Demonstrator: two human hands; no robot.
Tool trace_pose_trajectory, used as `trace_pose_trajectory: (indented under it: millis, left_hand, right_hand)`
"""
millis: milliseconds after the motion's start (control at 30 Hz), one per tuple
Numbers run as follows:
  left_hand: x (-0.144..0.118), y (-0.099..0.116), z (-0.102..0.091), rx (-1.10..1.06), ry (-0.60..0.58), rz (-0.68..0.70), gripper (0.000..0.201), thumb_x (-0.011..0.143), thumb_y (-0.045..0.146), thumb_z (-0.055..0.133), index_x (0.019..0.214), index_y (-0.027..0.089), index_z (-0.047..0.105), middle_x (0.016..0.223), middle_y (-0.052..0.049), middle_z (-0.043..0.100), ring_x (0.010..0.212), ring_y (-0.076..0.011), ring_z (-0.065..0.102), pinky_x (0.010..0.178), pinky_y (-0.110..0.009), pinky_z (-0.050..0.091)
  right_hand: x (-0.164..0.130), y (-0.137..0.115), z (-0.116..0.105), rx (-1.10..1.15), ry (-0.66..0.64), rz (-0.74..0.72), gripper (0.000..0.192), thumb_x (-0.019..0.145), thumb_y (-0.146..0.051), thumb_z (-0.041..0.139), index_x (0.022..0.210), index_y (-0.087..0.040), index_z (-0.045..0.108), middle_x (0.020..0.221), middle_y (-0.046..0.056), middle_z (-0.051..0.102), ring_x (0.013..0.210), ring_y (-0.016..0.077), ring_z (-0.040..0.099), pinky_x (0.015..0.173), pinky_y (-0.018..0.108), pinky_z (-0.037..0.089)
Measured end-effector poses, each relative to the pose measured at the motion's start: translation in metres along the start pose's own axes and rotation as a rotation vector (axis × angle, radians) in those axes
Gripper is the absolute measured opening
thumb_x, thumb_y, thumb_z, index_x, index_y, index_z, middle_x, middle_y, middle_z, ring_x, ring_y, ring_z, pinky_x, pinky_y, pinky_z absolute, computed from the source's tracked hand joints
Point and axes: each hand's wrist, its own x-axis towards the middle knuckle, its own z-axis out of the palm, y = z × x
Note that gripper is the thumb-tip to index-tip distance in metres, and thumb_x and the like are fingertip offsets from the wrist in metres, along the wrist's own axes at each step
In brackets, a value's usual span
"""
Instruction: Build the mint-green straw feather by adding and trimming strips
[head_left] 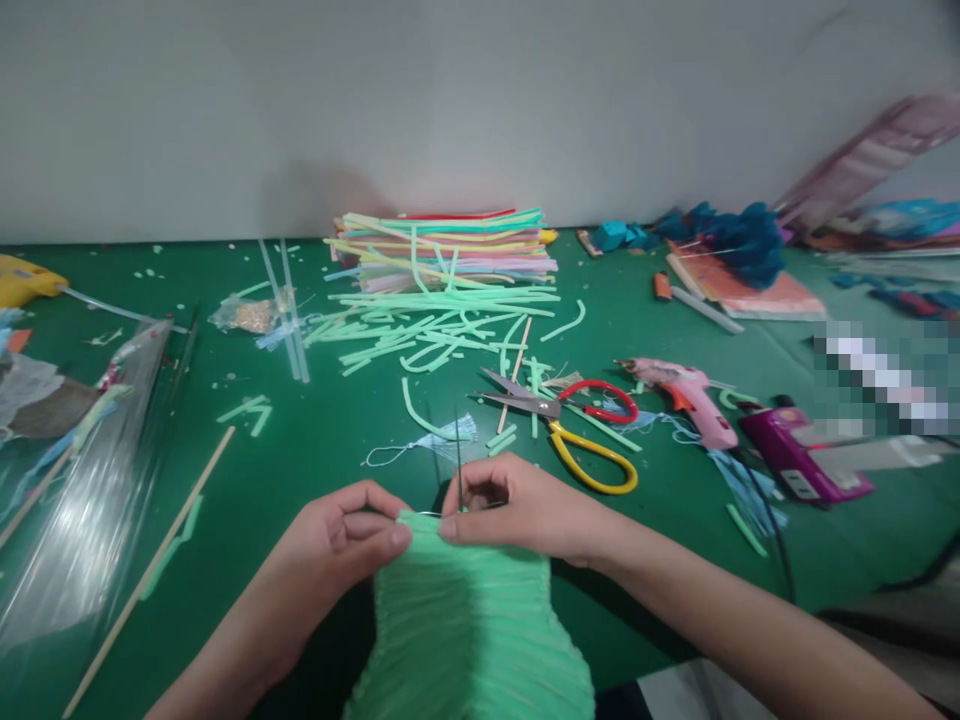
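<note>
Mat point(469, 620) of mint-green strips, ribbed, lies at near desk edge, running out of frame toward the person. Top edge pinched from both sides: left hand point(341, 545) curled, thumb and fingers closed on left corner; right hand point(517, 510) closed on right corner, also nipping a thin dark wire point(458, 455) that stands up from the mat. Surface soft, foam-like, strips parallel.

Just beyond hands: pale tassel point(442, 438) on string, flat on green desk point(315, 440). Right of it, scissors point(570, 425), one red loop, one yellow, blades open. Farther right, pink glue gun point(686, 395), lying on its side. Behind, loose green strips point(435, 335) scattered before a stack of coloured sheets point(450, 250). Left: long wooden stick point(161, 560), clear wrapper point(82, 500), glossy. Open room between stick and left hand.
</note>
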Motion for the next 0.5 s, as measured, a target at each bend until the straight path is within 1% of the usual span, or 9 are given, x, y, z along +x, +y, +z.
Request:
trace_pose_trajectory:
  millis: [67,167,333,400,500]
  left_hand:
    - [-0.0007,0.0,-0.0018,0.031,-0.017,0.005,0.024,0.078,0.037,0.073,0.086,0.019,0.06,0.068,0.001,0.071,0.066,-0.0156,0.064,0.065,-0.027,0.043]
    - [-0.0017,0.0006,-0.0028,0.042,-0.004,0.018,0.022,0.078,0.037,0.073,0.084,0.019,0.061,0.07,0.001,0.073,0.065,-0.013,0.062,0.065,-0.025,0.041]
    - [-0.0022,0.0016,-0.0002,0.008,0.037,0.018,0.021,0.075,0.035,0.076,0.079,0.019,0.063,0.064,0.002,0.072,0.059,-0.0104,0.058,0.06,-0.022,0.039]
    - [-0.0017,0.0011,0.0007,-0.003,0.027,0.015,0.021,0.075,0.034,0.076,0.079,0.019,0.063,0.064,0.003,0.072,0.058,-0.0101,0.058,0.059,-0.022,0.039]
    - [-0.0006,-0.0008,0.0008,0.008,0.023,0.011,0.021,0.075,0.034,0.076,0.08,0.018,0.063,0.065,0.002,0.073,0.059,-0.0103,0.059,0.06,-0.021,0.039]
  right_hand:
    - [0.0001,0.0003,0.0006,0.033,-0.009,0.009,0.027,0.064,-0.034,0.082,0.072,-0.014,0.065,0.054,-0.008,0.046,0.052,0.0059,0.035,0.048,0.02,0.024]
    - [-0.0001,0.0006,-0.0003,-0.015,-0.012,-0.002,0.026,0.065,-0.033,0.082,0.074,-0.014,0.067,0.053,-0.007,0.047,0.051,0.006,0.036,0.047,0.02,0.024]
    - [-0.0018,0.0021,-0.0047,-0.105,-0.07,-0.05,0.017,0.073,-0.028,0.073,0.083,-0.013,0.071,0.063,-0.004,0.055,0.056,0.0063,0.041,0.051,0.019,0.031]
    - [-0.002,0.0031,-0.0052,-0.129,-0.053,-0.052,0.013,0.074,-0.024,0.069,0.082,-0.013,0.071,0.064,-0.003,0.056,0.057,0.0063,0.043,0.052,0.018,0.033]
    - [-0.0016,0.0037,-0.0033,-0.177,-0.025,-0.048,0.011,0.071,-0.02,0.067,0.079,-0.013,0.07,0.06,-0.004,0.055,0.055,0.0063,0.043,0.051,0.017,0.034]
